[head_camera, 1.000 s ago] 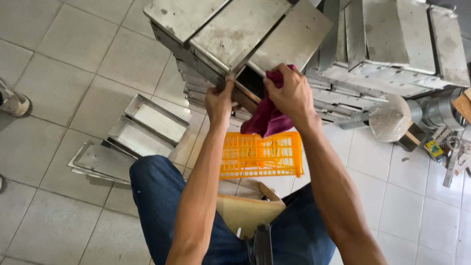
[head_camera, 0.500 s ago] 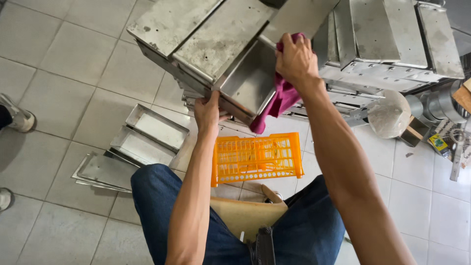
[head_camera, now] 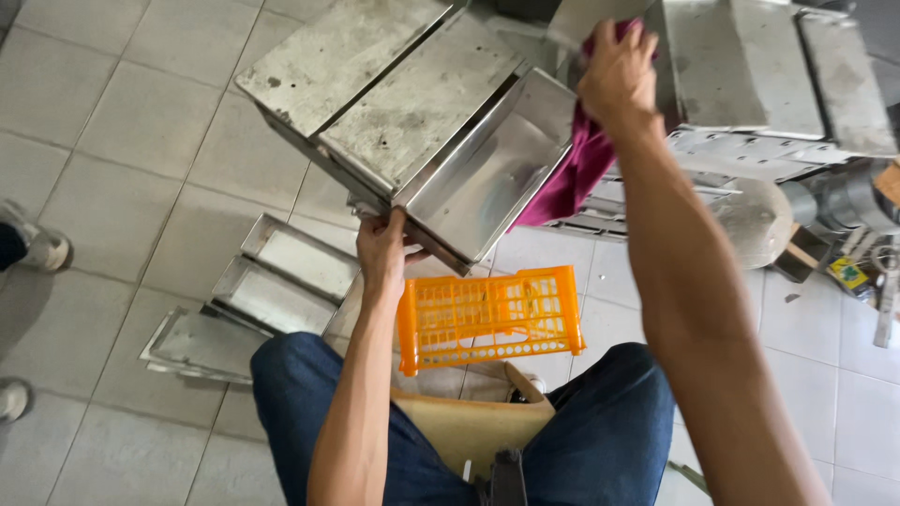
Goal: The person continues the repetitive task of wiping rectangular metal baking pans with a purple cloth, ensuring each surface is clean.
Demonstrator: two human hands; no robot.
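Head view. Left hand (head_camera: pixel 382 251) grips the near, lower edge of a joined set of long rectangular stainless-steel baking tins (head_camera: pixel 412 122); its fingers are curled over that rim, thumb side toward the camera, pinching the metal. The tin set is held up off the floor, tilted, its long axis running from near-left to far-right; two tins show their dull, spotted undersides, and the rightmost one shows its shiny open trough.

Right hand (head_camera: pixel 617 75) is raised at the far end of that open trough, fingers closed over a bunched magenta cloth (head_camera: pixel 567 178). The cloth hangs down from the hand and lies against the trough's right wall. (Whether the fingertips themselves touch metal cannot be told; the cloth covers them.)

Key relation: the trough's length runs from the right hand down toward the left hand, so the cloth sits at the far, upper end and the left hand anchors the near, lower end. The right hand is the nearer one to the trough's inside.

Surroundings: an orange perforated plastic crate (head_camera: pixel 487 317) stands on the pale tiled floor (head_camera: pixel 84 122), just beyond the person's knees in blue jeans (head_camera: pixel 291 394). More steel tins (head_camera: pixel 272 290) lie flat on the floor to the left, and a stack of similar tins (head_camera: pixel 769 84) sits far right. A tan bag (head_camera: pixel 469 426) rests between the legs. Another person's shoe (head_camera: pixel 42 248) shows at the left edge.
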